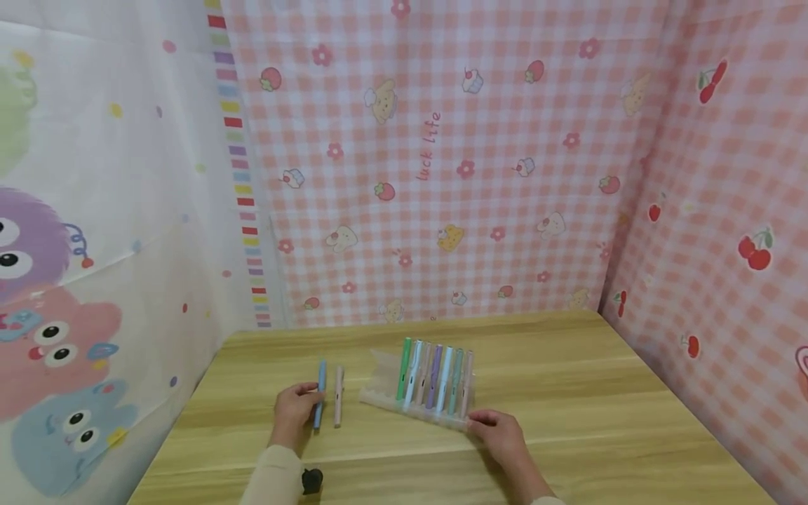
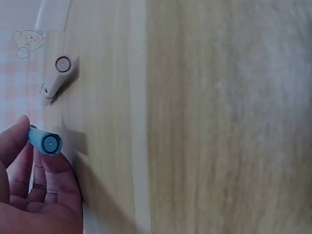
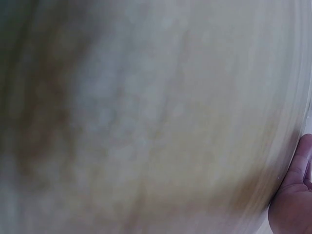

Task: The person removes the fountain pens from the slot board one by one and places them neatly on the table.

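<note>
My left hand [image 1: 295, 410] pinches a blue pen [image 1: 320, 396] between thumb and fingers above the left part of the table; in the left wrist view its round light-blue end [image 2: 51, 144] faces the camera. Beside it, to the right, a beige-pink pen [image 1: 338, 396] with a clip lies on the wood. A clear plastic pen sleeve [image 1: 381, 400] lies farther right, holding several pens side by side, among them a green pen [image 1: 405, 368] and a purple pen [image 1: 434, 376]. My right hand [image 1: 499, 431] holds the sleeve's near right corner; the right wrist view shows only part of this hand.
The wooden table [image 1: 568, 393] carries all of this. A small black object [image 1: 312, 481] is by the left sleeve near the front. A pink checked curtain [image 1: 429, 210] hangs behind, and a white cartoon-print curtain [image 1: 158, 175] at the left.
</note>
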### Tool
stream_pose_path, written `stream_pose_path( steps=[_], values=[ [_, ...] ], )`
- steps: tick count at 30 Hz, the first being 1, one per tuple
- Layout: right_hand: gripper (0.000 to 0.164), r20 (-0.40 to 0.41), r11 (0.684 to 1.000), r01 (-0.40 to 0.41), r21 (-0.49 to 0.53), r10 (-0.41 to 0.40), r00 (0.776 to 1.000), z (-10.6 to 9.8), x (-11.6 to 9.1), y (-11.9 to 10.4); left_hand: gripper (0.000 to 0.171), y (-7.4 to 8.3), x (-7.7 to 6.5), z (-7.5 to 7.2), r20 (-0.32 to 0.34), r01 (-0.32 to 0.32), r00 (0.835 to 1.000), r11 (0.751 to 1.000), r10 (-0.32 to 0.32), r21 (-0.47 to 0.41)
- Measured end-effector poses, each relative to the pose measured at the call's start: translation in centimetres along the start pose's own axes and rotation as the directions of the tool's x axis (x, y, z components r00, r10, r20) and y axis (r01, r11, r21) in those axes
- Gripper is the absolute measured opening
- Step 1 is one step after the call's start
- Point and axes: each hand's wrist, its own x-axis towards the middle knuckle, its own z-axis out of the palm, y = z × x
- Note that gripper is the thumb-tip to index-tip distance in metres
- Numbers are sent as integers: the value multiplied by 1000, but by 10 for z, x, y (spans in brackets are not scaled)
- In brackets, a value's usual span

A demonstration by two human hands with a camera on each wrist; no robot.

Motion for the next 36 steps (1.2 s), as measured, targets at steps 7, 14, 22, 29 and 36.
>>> stream_pose_path(
  steps=[7, 14, 22, 29, 36],
  values=[
    [16, 10, 1000, 17, 17, -17, 1000, 1, 2, 6, 30, -4, 2, 6, -20, -46, 999, 992, 49, 120],
    [15, 4, 1000, 29, 4, -29, 1000, 2, 1, 9, 30, -7, 0, 10, -42, -67, 996, 980, 76, 189],
    [16, -3, 999, 29, 16, -29, 1000, 1, 1, 4, 37, -1, 0, 8, -37, -63, 997, 981, 71, 181],
    [14, -1, 1000, 18, 16, -18, 1000, 0, 0, 4, 36, 8, 4, 9, -23, -74, 997, 978, 80, 195],
    [15, 3, 999, 35, 29, -35, 999, 0, -2, 3, 35, 20, 7, 15, -34, -90, 995, 986, 95, 138]
  ],
)
